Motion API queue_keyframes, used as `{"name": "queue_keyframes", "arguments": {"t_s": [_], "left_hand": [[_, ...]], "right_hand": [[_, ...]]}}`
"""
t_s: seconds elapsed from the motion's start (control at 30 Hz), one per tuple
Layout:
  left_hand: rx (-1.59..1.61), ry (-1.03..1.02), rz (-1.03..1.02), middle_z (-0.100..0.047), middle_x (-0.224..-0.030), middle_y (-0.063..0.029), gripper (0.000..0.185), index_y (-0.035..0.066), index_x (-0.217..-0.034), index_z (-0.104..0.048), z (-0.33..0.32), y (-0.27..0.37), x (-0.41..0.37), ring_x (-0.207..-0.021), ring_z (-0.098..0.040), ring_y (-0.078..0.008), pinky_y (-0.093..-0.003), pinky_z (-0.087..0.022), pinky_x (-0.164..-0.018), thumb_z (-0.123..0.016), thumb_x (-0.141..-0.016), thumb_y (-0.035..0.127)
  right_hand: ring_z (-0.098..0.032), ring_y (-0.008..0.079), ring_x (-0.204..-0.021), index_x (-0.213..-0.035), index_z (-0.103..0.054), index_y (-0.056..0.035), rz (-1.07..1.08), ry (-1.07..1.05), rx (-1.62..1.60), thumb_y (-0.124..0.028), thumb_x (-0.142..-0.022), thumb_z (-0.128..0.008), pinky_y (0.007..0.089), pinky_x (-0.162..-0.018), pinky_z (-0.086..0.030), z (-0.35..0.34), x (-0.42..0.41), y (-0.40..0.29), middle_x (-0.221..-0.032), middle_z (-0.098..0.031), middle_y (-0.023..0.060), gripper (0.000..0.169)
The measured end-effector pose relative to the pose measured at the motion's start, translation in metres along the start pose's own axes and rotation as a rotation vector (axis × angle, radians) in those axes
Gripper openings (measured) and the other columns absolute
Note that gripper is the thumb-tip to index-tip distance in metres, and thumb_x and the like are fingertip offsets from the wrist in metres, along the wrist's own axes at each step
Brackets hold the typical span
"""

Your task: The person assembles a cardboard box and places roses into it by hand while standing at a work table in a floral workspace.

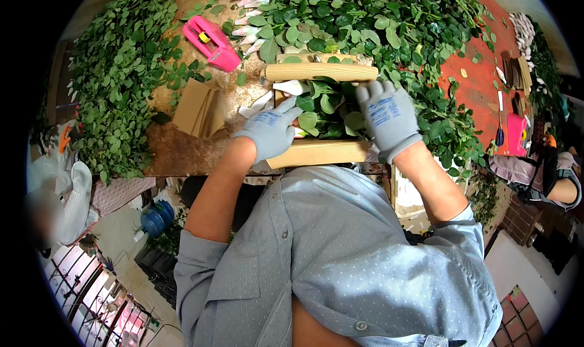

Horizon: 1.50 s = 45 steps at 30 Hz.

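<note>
Leafy stems with white-sleeved flower heads (324, 105) lie in a wooden frame, between a cardboard-wrapped front side (321, 153) and a ribbed back side (321, 71). My left hand (269, 127), in a grey glove, rests palm down at the flower-head end, its fingers pointing towards a white sleeve (290, 87). Whether its fingers grip anything is hidden. My right hand (387, 116), also gloved and slightly blurred, is over the leaves at the frame's right end with its fingers bent; what lies under them cannot be seen.
A pink tape dispenser (214, 45) and folded cardboard sheets (198, 107) lie left of the frame. Leafy stems (123, 73) are heaped at the left, with more (365, 18) behind the frame. At the far right, a person's arm (563, 189) shows near another pink dispenser (516, 134).
</note>
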State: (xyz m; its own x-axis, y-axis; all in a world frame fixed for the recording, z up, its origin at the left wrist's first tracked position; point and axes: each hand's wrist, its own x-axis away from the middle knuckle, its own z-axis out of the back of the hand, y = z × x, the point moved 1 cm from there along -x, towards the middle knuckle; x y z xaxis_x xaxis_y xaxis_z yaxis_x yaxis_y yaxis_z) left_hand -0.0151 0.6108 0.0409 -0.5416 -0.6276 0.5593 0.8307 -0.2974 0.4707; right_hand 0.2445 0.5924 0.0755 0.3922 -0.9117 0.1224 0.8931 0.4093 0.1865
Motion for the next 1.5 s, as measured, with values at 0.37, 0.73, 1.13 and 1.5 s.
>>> {"name": "queue_keyframes", "arguments": {"t_s": [0.37,0.73,1.13,1.5], "left_hand": [[-0.011,-0.03,0.019,-0.044,-0.152,-0.0095,0.046,0.01,-0.14,-0.054,-0.004,-0.005,-0.003,-0.126,-0.054,-0.0386,-0.0489,-0.045,-0.106,-0.046,-0.096,0.025],[0.034,0.302,-0.118,-0.057,-0.139,-0.0138,0.043,0.011,-0.137,-0.058,-0.005,-0.018,-0.008,-0.12,-0.059,-0.0357,-0.048,-0.048,-0.102,-0.049,-0.098,0.028],[-0.476,0.5,0.086,-0.071,-0.092,-0.0142,0.024,0.007,-0.113,-0.061,0.0,-0.024,-0.042,-0.081,-0.072,-0.0317,-0.0451,-0.055,-0.072,-0.058,-0.091,0.015],[-0.427,0.469,0.1,-0.069,-0.093,-0.0119,0.018,0.009,-0.105,-0.061,-0.002,-0.024,-0.027,-0.089,-0.068,-0.0312,-0.0454,-0.052,-0.078,-0.061,-0.095,0.024]], "right_hand": [[-0.065,0.0243,-0.08,-0.111,-0.06,-0.0041,0.235,0.195,-0.123,-0.019,-0.089,-0.06,0.0365,-0.056,-0.052,-0.037,-0.058,-0.06,-0.09,-0.062,0.0091,0.027],[-0.066,0.0221,-0.064,-0.114,-0.059,-0.0062,0.337,0.369,-0.163,-0.018,-0.089,-0.058,0.0369,-0.049,-0.053,-0.079,-0.075,-0.05,-0.084,-0.063,0.007,0.028],[-0.062,0.018,-0.065,-0.124,-0.06,-0.01,0.338,0.362,-0.055,-0.022,-0.089,-0.061,0.0333,-0.049,-0.052,-0.081,-0.075,-0.049,-0.088,-0.063,0.003,0.037],[-0.064,0.0198,-0.067,-0.123,-0.06,-0.0089,0.341,0.364,-0.075,-0.022,-0.09,-0.06,0.0352,-0.051,-0.053,-0.084,-0.075,-0.048,-0.088,-0.063,0.0033,0.035]]}}
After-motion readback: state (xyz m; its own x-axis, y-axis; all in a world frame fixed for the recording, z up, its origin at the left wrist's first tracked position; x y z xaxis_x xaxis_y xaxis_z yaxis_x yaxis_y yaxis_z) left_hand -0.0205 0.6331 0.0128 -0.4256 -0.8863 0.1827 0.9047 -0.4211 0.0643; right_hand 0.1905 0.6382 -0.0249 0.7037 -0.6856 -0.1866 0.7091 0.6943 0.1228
